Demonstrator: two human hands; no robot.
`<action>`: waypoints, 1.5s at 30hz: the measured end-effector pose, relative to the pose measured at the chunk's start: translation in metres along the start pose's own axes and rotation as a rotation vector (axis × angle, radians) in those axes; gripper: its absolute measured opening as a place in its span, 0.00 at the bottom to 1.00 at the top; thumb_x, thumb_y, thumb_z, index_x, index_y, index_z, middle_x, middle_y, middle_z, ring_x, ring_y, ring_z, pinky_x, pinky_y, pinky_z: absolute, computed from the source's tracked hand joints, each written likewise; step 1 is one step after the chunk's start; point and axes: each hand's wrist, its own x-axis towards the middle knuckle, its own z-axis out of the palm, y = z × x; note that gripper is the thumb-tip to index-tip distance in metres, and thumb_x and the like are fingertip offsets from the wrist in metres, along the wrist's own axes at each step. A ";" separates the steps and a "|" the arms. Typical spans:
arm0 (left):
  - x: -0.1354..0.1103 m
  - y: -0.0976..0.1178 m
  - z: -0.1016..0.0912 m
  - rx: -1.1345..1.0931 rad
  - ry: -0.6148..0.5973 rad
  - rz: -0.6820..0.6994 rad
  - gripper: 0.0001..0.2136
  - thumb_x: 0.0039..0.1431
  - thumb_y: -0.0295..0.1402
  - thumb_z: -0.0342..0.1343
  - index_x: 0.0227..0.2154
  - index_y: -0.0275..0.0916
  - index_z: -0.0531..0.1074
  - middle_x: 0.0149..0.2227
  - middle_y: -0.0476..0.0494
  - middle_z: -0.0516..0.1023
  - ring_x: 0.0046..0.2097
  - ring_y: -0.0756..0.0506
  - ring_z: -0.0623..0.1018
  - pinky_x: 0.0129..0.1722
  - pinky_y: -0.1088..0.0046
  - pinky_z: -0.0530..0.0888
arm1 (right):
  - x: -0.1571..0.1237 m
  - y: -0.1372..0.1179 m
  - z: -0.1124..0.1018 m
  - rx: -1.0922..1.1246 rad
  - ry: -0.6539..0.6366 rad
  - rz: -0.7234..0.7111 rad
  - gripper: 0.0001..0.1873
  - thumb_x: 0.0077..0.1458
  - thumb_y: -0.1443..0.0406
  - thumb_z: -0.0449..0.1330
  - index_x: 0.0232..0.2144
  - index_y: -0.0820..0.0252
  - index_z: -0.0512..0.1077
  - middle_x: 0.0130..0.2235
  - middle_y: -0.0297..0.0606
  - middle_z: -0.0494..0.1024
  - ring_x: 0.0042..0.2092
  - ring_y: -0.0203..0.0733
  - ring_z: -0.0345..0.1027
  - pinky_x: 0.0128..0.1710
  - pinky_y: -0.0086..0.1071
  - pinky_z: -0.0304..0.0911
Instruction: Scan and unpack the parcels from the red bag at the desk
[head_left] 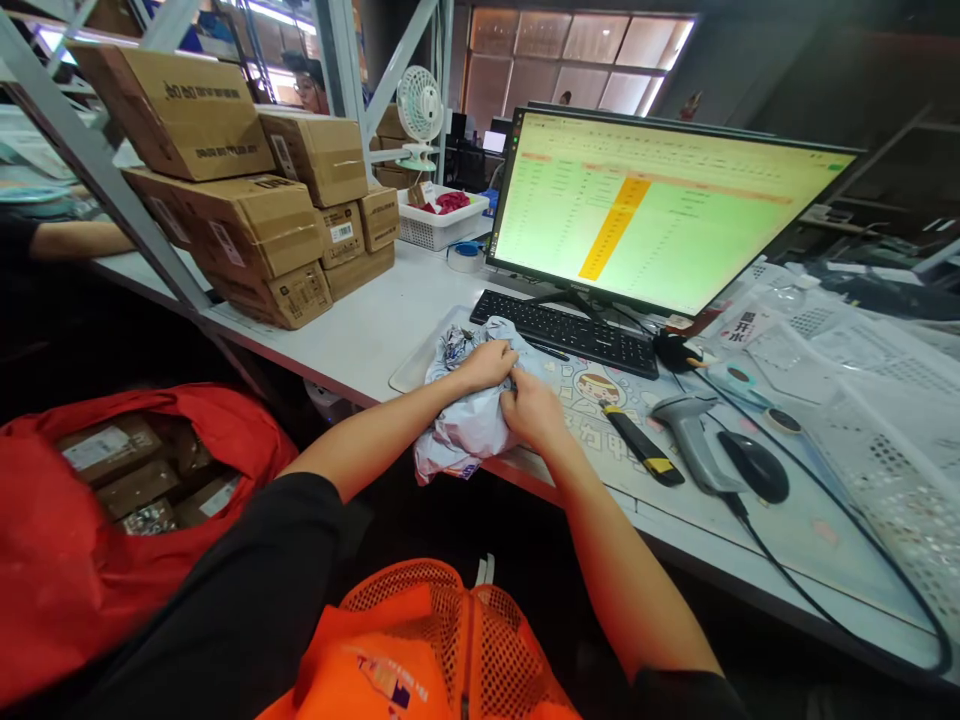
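A crumpled pale plastic mailer bag (469, 425) lies at the front edge of the desk, its lower part hanging over. My left hand (489, 365) is closed on the bag's upper part. Close beside it, my right hand (534, 408) grips the bag's right side, the fingers curled in. The two hands almost meet. What is inside the bag is hidden. Behind the hands stands a black keyboard (570, 330), and a yellow-and-black utility knife (641, 445) rests on the printed desk mat (592, 390) to the right.
Stacked cardboard boxes (232, 225) stand at the left, near a white basket (442, 222). A monitor (667, 210) rises behind the keyboard. To the right are a barcode scanner (694, 440), a mouse (754, 466) and a cable. A red sack (45, 520) of parcels sits lower left.
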 end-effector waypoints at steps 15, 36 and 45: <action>-0.005 0.000 -0.020 0.146 0.020 0.187 0.11 0.65 0.35 0.52 0.38 0.38 0.78 0.38 0.37 0.82 0.43 0.37 0.79 0.43 0.64 0.70 | -0.020 0.007 -0.047 -0.125 -0.126 -0.173 0.19 0.68 0.59 0.53 0.28 0.59 0.77 0.32 0.44 0.81 0.34 0.45 0.69 0.33 0.37 0.45; -0.001 -0.011 -0.062 0.186 0.359 0.221 0.12 0.68 0.32 0.52 0.51 0.33 0.72 0.55 0.27 0.75 0.61 0.30 0.72 0.63 0.55 0.63 | -0.128 0.052 -0.075 0.458 0.161 -0.190 0.14 0.69 0.57 0.58 0.50 0.52 0.80 0.44 0.41 0.84 0.41 0.46 0.79 0.38 0.37 0.72; -0.065 0.021 -0.037 0.349 -0.115 0.052 0.35 0.53 0.47 0.72 0.58 0.29 0.70 0.58 0.17 0.73 0.57 0.20 0.76 0.57 0.49 0.71 | 0.022 0.017 -0.027 0.509 0.025 -0.039 0.21 0.65 0.65 0.57 0.58 0.62 0.75 0.61 0.49 0.76 0.63 0.50 0.68 0.64 0.44 0.63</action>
